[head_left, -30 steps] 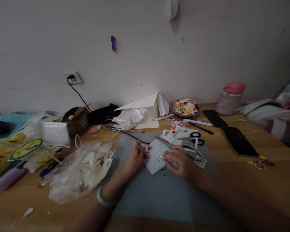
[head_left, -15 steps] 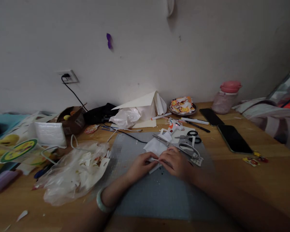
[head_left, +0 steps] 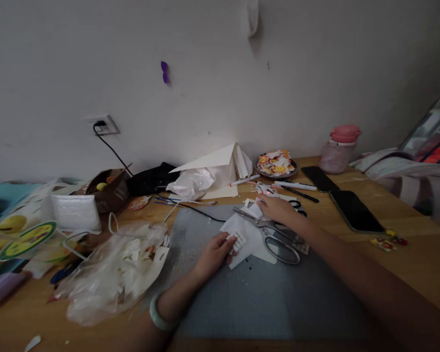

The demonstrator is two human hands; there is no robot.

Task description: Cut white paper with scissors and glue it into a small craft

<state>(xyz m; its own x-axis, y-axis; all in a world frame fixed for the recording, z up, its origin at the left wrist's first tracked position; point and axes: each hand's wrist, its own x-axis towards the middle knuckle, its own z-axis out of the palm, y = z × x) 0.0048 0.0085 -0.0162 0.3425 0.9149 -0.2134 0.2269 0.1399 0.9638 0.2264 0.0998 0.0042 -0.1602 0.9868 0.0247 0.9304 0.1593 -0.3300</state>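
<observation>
My left hand [head_left: 215, 254] pinches a small white piece with a grid of dark marks [head_left: 237, 242] between thumb and fingers, over a white paper sheet [head_left: 238, 259]. My right hand [head_left: 276, 208] reaches past the paper, its fingers closed round the white and orange glue gun [head_left: 267, 189]; much of the gun is hidden beneath the hand. Between the hands, large grey-handled scissors [head_left: 257, 222] lie on the paper. Smaller black-handled scissors [head_left: 295, 204] show partly behind my right hand. Tiny dark bits are scattered on the grey mat [head_left: 242, 308].
A crumpled plastic bag [head_left: 106, 278] with scraps lies left of the mat. Two phones [head_left: 355, 210], a pink-lidded bottle [head_left: 339, 151] and pens [head_left: 297, 186] are at the right. A bowl of cut-outs [head_left: 276, 172] and folded paper [head_left: 209, 159] stand near the wall.
My hands, together over the paper before, have parted. The right has moved up and away to the glue gun; the left keeps the small white piece. The large scissors have shifted nearer to me.
</observation>
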